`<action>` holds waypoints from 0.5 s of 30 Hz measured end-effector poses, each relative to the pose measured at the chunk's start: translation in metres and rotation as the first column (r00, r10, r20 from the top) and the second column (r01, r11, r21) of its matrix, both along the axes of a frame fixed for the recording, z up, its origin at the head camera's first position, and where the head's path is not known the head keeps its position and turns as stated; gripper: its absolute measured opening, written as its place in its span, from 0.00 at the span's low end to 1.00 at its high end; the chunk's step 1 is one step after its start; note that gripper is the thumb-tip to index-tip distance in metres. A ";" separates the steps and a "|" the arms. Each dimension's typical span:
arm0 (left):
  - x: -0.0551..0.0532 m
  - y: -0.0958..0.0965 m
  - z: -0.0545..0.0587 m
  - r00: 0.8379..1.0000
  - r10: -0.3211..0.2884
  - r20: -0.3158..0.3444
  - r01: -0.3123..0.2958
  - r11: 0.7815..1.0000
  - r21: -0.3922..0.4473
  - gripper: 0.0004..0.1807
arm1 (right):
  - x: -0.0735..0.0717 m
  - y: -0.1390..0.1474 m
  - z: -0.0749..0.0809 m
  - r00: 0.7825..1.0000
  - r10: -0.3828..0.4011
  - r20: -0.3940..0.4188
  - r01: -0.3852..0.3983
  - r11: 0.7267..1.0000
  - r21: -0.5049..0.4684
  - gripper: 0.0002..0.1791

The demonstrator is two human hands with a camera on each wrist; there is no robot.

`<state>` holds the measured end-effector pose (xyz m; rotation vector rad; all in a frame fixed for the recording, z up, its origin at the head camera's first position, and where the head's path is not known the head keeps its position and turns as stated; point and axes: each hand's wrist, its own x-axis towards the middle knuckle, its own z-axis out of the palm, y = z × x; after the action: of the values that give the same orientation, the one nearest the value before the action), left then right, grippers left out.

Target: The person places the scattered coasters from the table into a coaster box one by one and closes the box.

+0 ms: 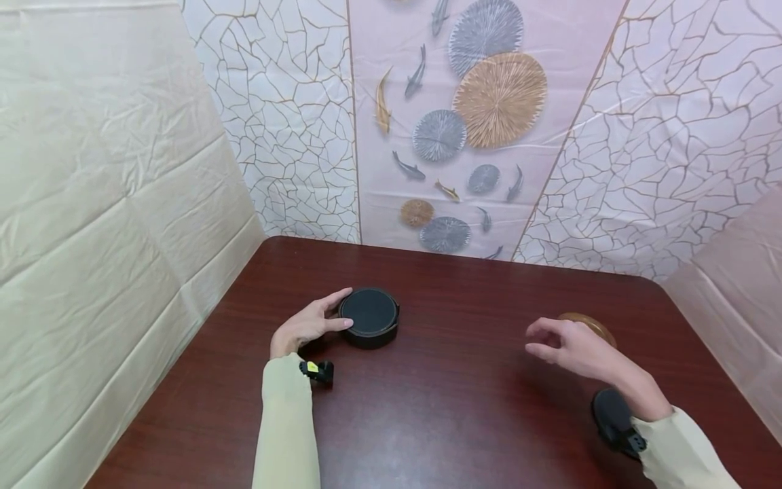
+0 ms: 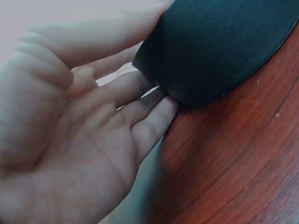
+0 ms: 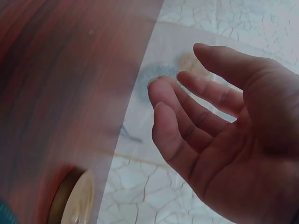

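My left hand (image 1: 305, 327) grips a round black case (image 1: 368, 314) from its left side, thumb along the near edge and fingers round the far side. In the left wrist view the fingertips meet the case's dark, smooth side (image 2: 210, 51), low against the table. My right hand (image 1: 571, 348) is held above the right part of the table, holding nothing, its fingers loosely bent and apart from the thumb (image 3: 229, 60). Just behind it is a shiny, round, golden-brown object (image 1: 589, 326), partly hidden by the hand.
A dark oval object (image 1: 609, 411) shows beside the right wrist, partly covered by it. The reddish-brown wooden table (image 1: 440, 401) meets a patterned cloth (image 1: 299, 122) at the back, and pale cloth (image 1: 116, 224) hangs along the left side.
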<state>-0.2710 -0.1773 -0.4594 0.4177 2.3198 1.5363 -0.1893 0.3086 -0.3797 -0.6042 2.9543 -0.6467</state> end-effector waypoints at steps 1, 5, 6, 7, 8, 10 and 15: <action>0.000 0.000 0.000 1.000 0.001 0.000 -0.001 1.000 -0.002 0.44 | 0.001 0.004 -0.001 1.000 0.001 -0.022 -0.001 1.000 0.006 0.16; -0.001 0.001 -0.001 1.000 0.000 -0.001 0.000 1.000 -0.003 0.43 | 0.007 0.019 -0.005 0.996 -0.009 -0.090 0.010 1.000 0.003 0.16; -0.001 0.001 -0.002 1.000 0.000 -0.002 0.000 1.000 -0.004 0.43 | 0.008 0.022 -0.006 0.996 -0.010 -0.093 0.010 1.000 0.001 0.16; -0.002 0.002 -0.002 1.000 -0.003 -0.004 0.003 1.000 -0.003 0.43 | 0.010 0.026 -0.007 0.996 -0.014 -0.091 0.014 1.000 0.000 0.16; -0.002 0.002 -0.002 1.000 -0.006 -0.004 0.006 1.000 -0.001 0.43 | 0.012 0.030 -0.009 0.997 -0.023 -0.078 0.023 1.000 -0.001 0.17; -0.003 0.002 -0.002 1.000 -0.010 -0.005 0.010 1.000 0.001 0.43 | 0.016 0.038 -0.013 0.998 -0.040 -0.051 0.040 0.999 0.003 0.18; -0.003 0.002 -0.002 1.000 0.003 0.003 -0.003 1.000 0.002 0.43 | 0.027 0.061 -0.022 0.995 -0.096 -0.001 0.096 0.995 0.024 0.20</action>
<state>-0.2741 -0.1749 -0.4614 0.4128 2.3180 1.5394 -0.1625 0.3696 -0.4018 -0.4621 3.0017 -0.6171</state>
